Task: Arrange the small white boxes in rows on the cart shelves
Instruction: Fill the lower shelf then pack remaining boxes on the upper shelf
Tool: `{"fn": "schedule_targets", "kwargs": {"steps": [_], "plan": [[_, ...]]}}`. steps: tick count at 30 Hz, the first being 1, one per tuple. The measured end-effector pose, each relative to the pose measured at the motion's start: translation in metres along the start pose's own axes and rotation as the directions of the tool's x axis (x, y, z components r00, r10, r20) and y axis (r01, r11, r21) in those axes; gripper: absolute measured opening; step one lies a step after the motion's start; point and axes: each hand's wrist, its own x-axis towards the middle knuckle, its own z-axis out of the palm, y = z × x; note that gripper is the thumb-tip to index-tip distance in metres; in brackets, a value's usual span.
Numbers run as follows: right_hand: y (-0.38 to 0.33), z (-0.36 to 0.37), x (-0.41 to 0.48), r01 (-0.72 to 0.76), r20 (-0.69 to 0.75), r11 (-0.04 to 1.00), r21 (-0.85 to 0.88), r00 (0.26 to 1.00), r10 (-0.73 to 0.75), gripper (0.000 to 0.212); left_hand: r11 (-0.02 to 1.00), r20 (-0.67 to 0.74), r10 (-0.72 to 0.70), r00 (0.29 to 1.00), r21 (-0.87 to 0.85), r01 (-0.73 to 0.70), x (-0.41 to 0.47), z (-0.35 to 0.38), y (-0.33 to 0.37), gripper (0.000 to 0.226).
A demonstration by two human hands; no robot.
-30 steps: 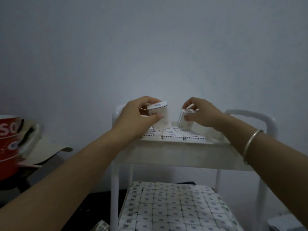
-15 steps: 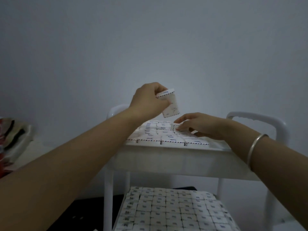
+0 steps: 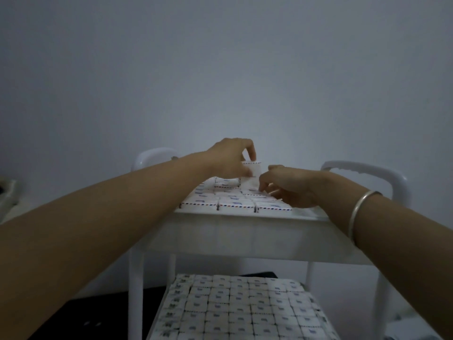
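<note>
Landmark for all positions: the top shelf [image 3: 245, 231] of the white plastic cart [image 3: 136, 290].

Left hand [image 3: 230, 159]: grips one small white cardboard box [image 3: 252, 169] with a red-and-blue dashed edge, thumb on the near face and fingers over the top. The box stands upright above the far middle of the top shelf, just over the laid boxes [image 3: 235, 204]. I cannot tell if it touches them.

Laid boxes: flat, in close rows across the left and middle of the top shelf, with the front row near its front rim.

Right hand [image 3: 289, 188], thin silver bangle [image 3: 360, 212] at the wrist: fingers curled down onto the laid boxes just right of the held box. The light is too dim to tell if it pinches a box or only steadies the row.

Below the top shelf, a lower tier is packed edge to edge with a grid of the same boxes [image 3: 245, 307].

Judgement: the step in hand is seating the held box in the far row.

Handling: the box looks light and is thin card. It should be stiff enough for a pinch but would likely dent under a hard squeeze. The surface is matt, so probably not slippery.

Best hold: two opposite side faces near the top with light pressure, leaving the underside free to drop into its gap.

Risk: the neighbouring boxes are loose and light, so a nudge could skew the row.
</note>
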Motion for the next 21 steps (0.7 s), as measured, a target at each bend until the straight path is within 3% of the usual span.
{"fn": "schedule_targets", "kwargs": {"steps": [6,10,15,18,20,21], "plan": [[-0.001,0.001,0.000,-0.029,-0.013,1.000,-0.001,1.000,0.029,0.016,0.997,0.113,-0.019,0.993,-0.066,0.026,0.000,0.004,-0.004,0.025],[0.000,0.002,-0.004,-0.072,-0.033,0.987,-0.147,0.997,0.068,0.014,0.997,0.224,-0.046,0.973,-0.044,0.058,0.000,0.006,-0.004,0.020],[0.002,0.006,-0.009,-0.092,-0.075,0.956,-0.280,0.994,0.073,0.025,0.997,0.273,-0.071,0.959,-0.013,0.078,-0.007,0.005,0.000,0.035],[-0.001,0.008,-0.013,-0.036,-0.165,0.915,-0.401,0.986,-0.033,0.041,0.995,0.195,-0.088,0.977,-0.036,0.097,-0.022,-0.006,0.008,0.040],[-0.008,0.011,-0.019,0.106,-0.237,0.879,-0.465,0.942,-0.239,0.047,0.985,0.057,-0.079,0.995,-0.146,0.087,-0.039,-0.020,0.013,0.035],[-0.012,0.013,-0.025,0.205,-0.274,0.837,-0.508,0.882,-0.383,0.047,0.976,-0.016,-0.077,0.997,-0.204,0.072,-0.052,-0.028,0.015,0.031]]}}
